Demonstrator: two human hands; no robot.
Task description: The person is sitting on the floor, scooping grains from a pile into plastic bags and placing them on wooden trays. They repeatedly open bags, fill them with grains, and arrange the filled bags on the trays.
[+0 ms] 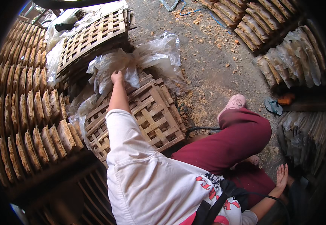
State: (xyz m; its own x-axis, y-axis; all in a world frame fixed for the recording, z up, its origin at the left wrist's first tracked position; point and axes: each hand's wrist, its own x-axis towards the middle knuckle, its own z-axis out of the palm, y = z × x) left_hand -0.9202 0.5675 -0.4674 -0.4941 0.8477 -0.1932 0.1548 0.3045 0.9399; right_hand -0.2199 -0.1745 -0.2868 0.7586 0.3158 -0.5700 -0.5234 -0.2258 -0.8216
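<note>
My left hand is closed on a crumpled clear plastic sheet, above a stack of woven slat trays. More of the plastic spreads over the stack's far edge onto the floor. At the lower right, my right hand is raised with its palm showing and its fingers extended, holding nothing. Farther off at the upper left, another stack of lattice trays has plastic sheeting around it. My outstretched left arm passes over the nearer trays and hides part of them.
Racks of crusted, light-brown slabs line the left side. More slabs and plastic-wrapped slabs stand at the right. A flip-flop lies near an orange object. Crumbs and blue cord are on the floor.
</note>
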